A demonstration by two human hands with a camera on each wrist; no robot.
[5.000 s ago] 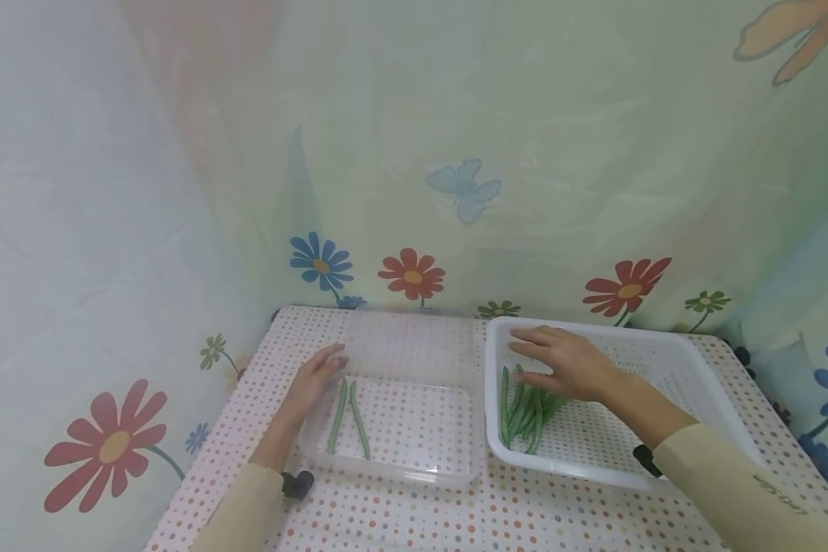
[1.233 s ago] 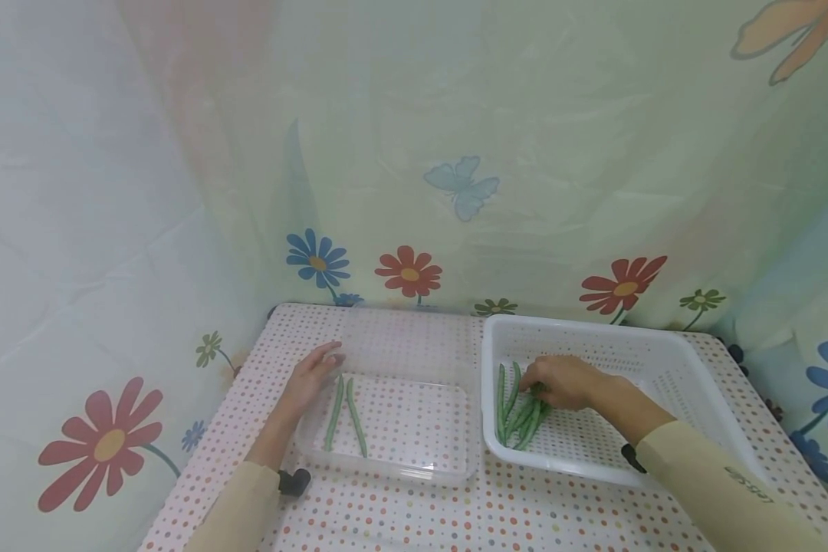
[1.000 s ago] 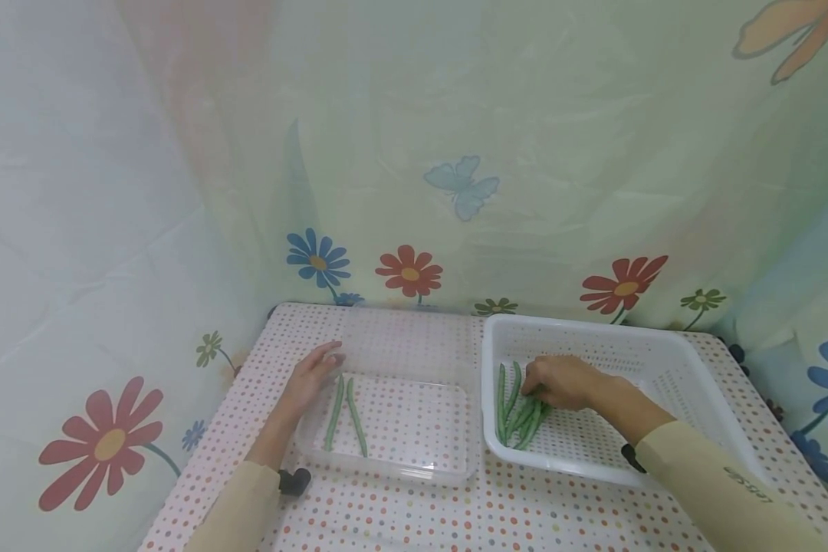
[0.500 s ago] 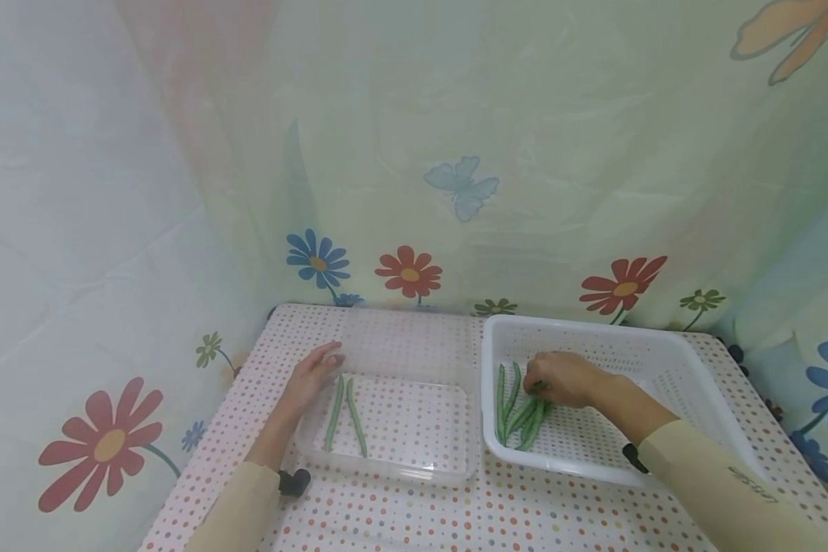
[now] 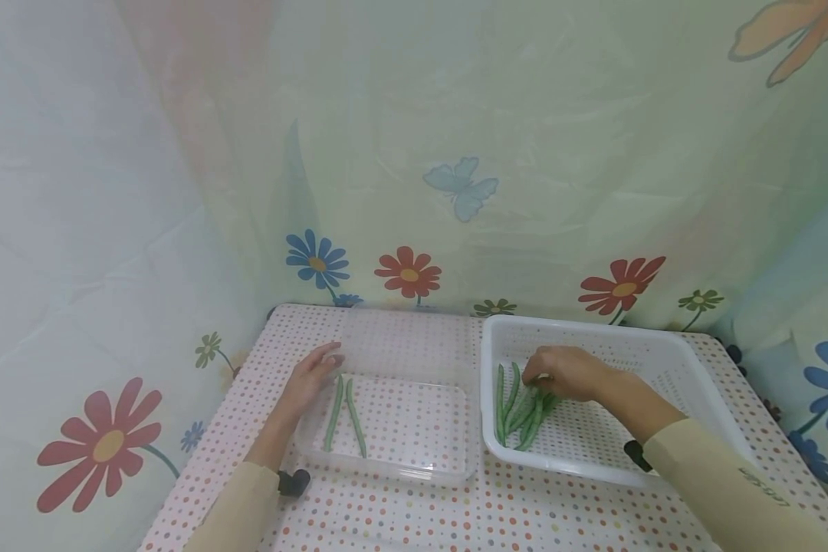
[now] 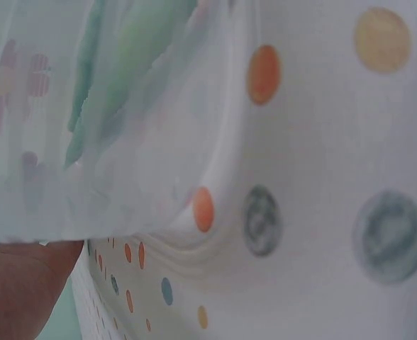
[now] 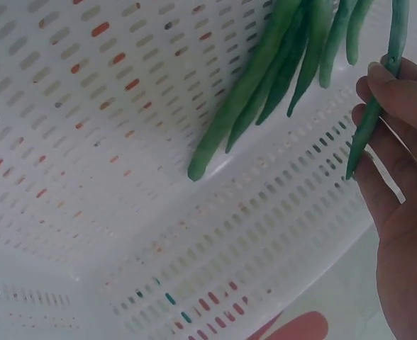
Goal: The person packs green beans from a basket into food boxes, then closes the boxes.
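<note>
My right hand (image 5: pixel 567 372) is inside the white perforated basket (image 5: pixel 566 462), at its left end. In the right wrist view, the thumb and fingers pinch one green bean (image 7: pixel 367 129) near its lower end. Several other green beans (image 5: pixel 524 422) lie in a bunch below and left of that hand. To the left, my left hand (image 5: pixel 308 382) rests with relaxed fingers at the left side of a clear plastic box (image 5: pixel 414 429). Inside the box, two green beans (image 5: pixel 356 418) lie side by side near its left wall. The left wrist view shows the box corner (image 6: pixel 180 156) close up.
A clear lid (image 5: pixel 407 337) stretches back from the box toward the curtain (image 5: pixel 538 153). The box and basket stand side by side on a dotted tablecloth (image 5: pixel 414 521). Flower-printed curtains enclose the table at the back and sides.
Five seconds ago my right hand hovered over the beans with spread fingers. It then went down into the bunch, and now it has risen slightly, pinching a bean. My left hand stays put.
</note>
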